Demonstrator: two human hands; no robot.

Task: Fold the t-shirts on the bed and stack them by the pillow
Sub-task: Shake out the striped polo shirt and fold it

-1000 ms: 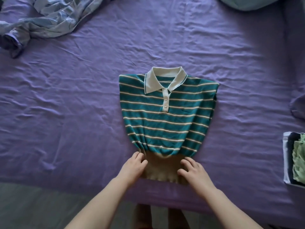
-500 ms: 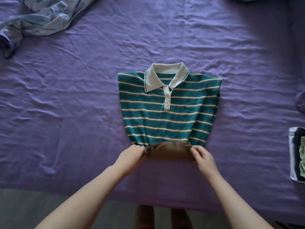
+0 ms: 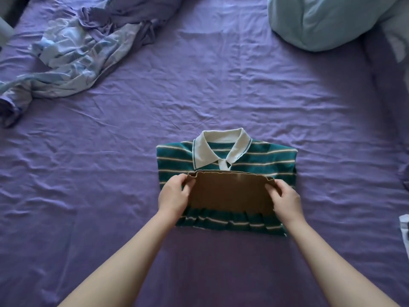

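Hands [image 3: 174,196] [image 3: 285,199] gripping striped shirt [image 3: 265,158] hem, folded upward

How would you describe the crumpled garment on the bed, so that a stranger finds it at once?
On the purple bed sheet, look to the far left corner, opposite the pale blue pillow. The crumpled garment lies there unfolded, light blue with a washed pattern. Unlike the striped polo shirt, it has no stripes or white collar.

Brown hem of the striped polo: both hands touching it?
Touching. Head view: the left hand and right hand each pinch a corner of the brown hem, folded up over the striped polo.
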